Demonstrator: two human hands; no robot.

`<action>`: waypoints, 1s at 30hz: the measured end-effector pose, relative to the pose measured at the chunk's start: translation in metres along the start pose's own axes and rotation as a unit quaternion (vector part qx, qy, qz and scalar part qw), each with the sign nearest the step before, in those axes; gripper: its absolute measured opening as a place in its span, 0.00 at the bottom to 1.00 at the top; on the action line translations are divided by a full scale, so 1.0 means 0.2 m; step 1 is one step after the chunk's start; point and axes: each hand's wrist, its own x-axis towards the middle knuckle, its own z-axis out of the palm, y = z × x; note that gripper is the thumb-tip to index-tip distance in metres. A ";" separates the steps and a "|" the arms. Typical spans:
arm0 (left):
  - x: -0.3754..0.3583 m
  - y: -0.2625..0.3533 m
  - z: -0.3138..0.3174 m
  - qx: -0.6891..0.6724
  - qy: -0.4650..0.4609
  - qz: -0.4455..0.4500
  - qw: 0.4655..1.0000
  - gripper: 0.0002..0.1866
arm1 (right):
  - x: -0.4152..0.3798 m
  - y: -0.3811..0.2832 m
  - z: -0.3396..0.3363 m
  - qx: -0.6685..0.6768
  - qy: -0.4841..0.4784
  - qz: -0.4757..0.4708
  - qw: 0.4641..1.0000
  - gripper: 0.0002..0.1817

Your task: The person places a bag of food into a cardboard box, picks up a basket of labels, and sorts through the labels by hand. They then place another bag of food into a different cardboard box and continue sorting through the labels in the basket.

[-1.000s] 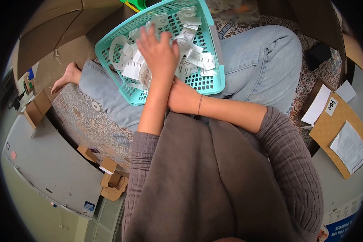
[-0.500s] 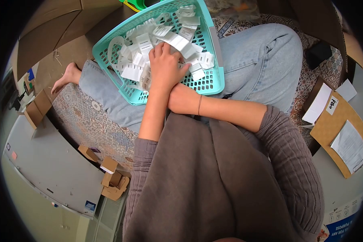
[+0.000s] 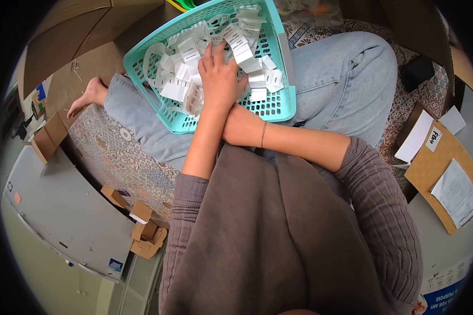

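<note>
A turquoise perforated basket (image 3: 290, 102) rests against my crossed legs, holding a loose heap of white printed label strips (image 3: 189, 52). My left hand (image 3: 219, 79) lies palm down on the heap, fingers spread and touching the strips. One folded strip (image 3: 239, 46) stands up just beyond its fingertips. Under and beside the left wrist is my right hand (image 3: 242, 126), near the basket's front edge; its fingers are hidden behind the left forearm. A thin dark band circles the right wrist.
Open cardboard boxes (image 3: 68, 39) stand at the upper left, and small cartons (image 3: 148, 239) lie at the lower left. On the right are a brown clipboard (image 3: 441, 170) with papers and a dark object (image 3: 416, 72). Patterned flooring (image 3: 121, 152) shows around my legs.
My left hand's fingers have spread and moved slightly up and right over the strips. The folded strip near them now leans more upright. The basket appears shifted slightly up and right.
</note>
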 end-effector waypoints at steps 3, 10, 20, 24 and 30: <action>0.01 -0.02 0.03 0.019 -0.019 -0.001 1.000 0.23 | 0.00 0.00 -0.01 -0.028 -0.010 0.001 1.000 0.14; 0.03 -0.03 0.03 0.000 0.024 0.031 0.999 0.23 | 0.01 0.00 -0.03 -0.020 -0.069 0.015 0.997 0.15; 0.02 -0.05 -0.03 -0.049 0.015 0.030 0.998 0.12 | 0.02 -0.01 -0.01 -0.008 -0.029 0.001 1.000 0.14; -0.03 -0.10 -0.24 -0.137 0.058 -0.053 0.987 0.08 | 0.08 0.00 -0.09 -0.027 0.042 -0.023 0.999 0.14; -0.17 -0.20 -0.48 -0.349 0.087 -0.224 0.906 0.08 | 0.16 0.04 -0.31 0.134 0.093 0.003 0.987 0.10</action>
